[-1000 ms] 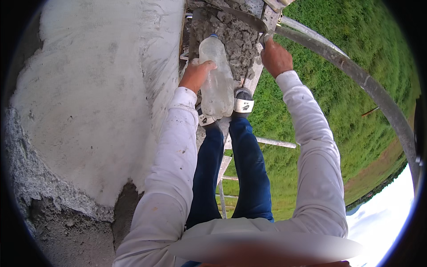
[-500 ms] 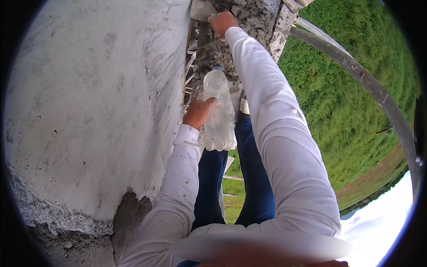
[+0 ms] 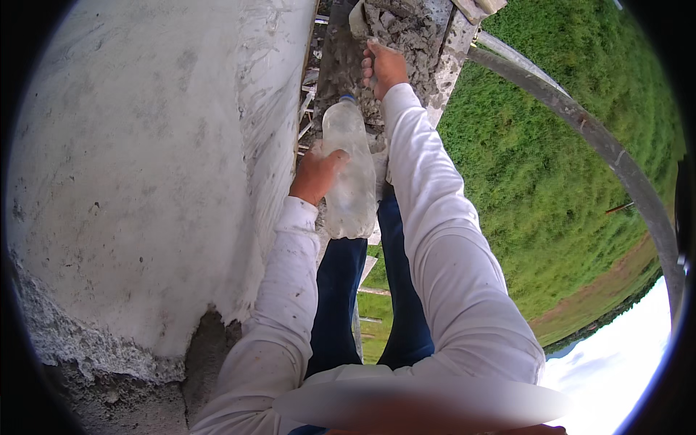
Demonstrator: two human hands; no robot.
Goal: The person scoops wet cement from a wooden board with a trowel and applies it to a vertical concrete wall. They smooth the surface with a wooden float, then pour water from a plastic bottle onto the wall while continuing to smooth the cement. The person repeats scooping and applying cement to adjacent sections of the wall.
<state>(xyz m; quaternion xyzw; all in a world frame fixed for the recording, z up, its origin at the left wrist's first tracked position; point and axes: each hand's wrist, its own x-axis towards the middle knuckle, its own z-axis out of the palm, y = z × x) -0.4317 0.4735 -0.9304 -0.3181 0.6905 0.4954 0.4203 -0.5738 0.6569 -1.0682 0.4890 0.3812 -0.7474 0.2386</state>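
Observation:
My left hand [image 3: 319,172] is closed around a large clear plastic bottle [image 3: 349,188] with a blue cap, lying lengthwise along the middle of the view. Just above and right of the bottle, my right hand [image 3: 383,69] is curled on a trowel, its pale, mortar-smeared blade [image 3: 357,20] reaching up over a board [image 3: 335,51] that bears lumpy grey wet mortar [image 3: 409,32]. The trowel's handle is mostly hidden by my fingers.
A whitish plastered wall [image 3: 138,159] fills the left, with rough grey concrete [image 3: 109,399] at its lower edge. Grey metal scaffold tubes [image 3: 551,101] curve along the right above green grass [image 3: 522,203]. Narrow gaps show beside the board, and my legs are below me.
My right hand and trowel swung left from the board's right edge onto the mortar, then shifted slightly down and right. My left hand and the bottle moved down, then slightly up.

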